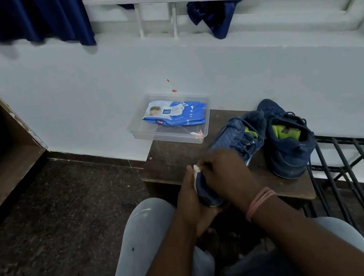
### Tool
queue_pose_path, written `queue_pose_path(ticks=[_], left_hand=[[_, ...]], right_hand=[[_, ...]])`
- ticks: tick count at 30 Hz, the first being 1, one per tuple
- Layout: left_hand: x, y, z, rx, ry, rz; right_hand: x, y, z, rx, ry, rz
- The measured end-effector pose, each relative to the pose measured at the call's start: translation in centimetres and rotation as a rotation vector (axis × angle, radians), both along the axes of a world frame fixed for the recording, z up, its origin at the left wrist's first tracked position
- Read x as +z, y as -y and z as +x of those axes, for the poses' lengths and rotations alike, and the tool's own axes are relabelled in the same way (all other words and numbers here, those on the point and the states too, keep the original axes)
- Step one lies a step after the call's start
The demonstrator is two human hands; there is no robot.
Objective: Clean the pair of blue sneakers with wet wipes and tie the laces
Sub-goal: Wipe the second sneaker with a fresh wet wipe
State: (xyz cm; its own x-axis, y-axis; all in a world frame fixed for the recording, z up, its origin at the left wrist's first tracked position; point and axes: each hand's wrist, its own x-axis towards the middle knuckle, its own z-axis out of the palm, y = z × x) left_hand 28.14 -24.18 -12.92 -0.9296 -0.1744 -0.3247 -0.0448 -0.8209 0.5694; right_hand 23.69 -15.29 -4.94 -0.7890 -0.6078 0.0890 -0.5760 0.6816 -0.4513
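Two blue sneakers (272, 137) on a brown table (172, 161) below a barred window (154, 10)

Wipes pack (174, 113) in tray (202, 134), at counter's (170, 161) far left corner. One sneaker (285, 140) on counter at right. Other sneaker (232, 143) left of it, toe between both hands.

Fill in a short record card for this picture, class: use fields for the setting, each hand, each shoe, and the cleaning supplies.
Setting: wooden stool against a white wall
Left hand: holds the toe of the near sneaker from below
Right hand: presses a white wipe to that toe
Other sneaker: stands on the stool, laces loose
Wipes pack: lies in a clear plastic tray at the stool's far end
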Motion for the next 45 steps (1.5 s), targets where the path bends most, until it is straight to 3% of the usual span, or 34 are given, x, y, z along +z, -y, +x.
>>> queue_pose_path(ticks=[2,4,5,9,18,24,26,29,31,33,37,40,45], left_hand=[[-0.4,0.1,-0.3,0.202,-0.072,-0.109],[0.3,-0.5,0.6,0.002,0.151,-0.131],[0.4,-0.3,1.3,-0.110,0.249,-0.050],[0.3,0.2,1.4,-0.077,0.201,0.015],[1.0,0.2,1.7,-0.148,0.209,0.004],[-0.2,0.3,1.7,-0.127,0.190,0.111],[-0.5,0.4,1.5,-0.135,0.155,0.179],[-0.1,0.6,1.5,-0.152,0.124,0.287],[0.4,0.6,1.7,-0.181,0.107,0.293],[0.6,0.3,1.7,-0.196,0.109,0.250],[0.1,-0.2,1.8,-0.190,0.152,0.084],[-0.8,-0.5,1.8,-0.193,0.291,-0.135],[-0.7,-1.2,1.8,-0.171,0.288,-0.299]], right_hand=[[-0.2,0.3,-1.1,-0.037,-0.037,-0.001],[-0.4,0.4,-0.8,-0.014,-0.047,0.012],[-0.5,0.3,-0.2,0.030,-0.033,0.015],[0.1,-1.3,2.6,0.193,0.050,-0.059],[-1.7,-0.1,-1.1,0.005,-0.079,-0.023],[0.0,-2.4,3.6,0.185,0.093,-0.051],[-0.2,-3.9,4.3,0.046,0.117,-0.161],[-1.3,-6.8,4.4,-0.242,0.184,-0.519],[-2.5,-7.7,4.6,-0.331,0.136,-0.638],[-3.4,-7.7,5.0,-0.310,0.087,-0.669],[-4.8,-6.9,5.2,-0.190,0.023,-0.539],[-5.1,-6.5,4.4,-0.235,-0.057,-0.514],[-6.1,-5.6,3.5,-0.240,-0.149,-0.382]])
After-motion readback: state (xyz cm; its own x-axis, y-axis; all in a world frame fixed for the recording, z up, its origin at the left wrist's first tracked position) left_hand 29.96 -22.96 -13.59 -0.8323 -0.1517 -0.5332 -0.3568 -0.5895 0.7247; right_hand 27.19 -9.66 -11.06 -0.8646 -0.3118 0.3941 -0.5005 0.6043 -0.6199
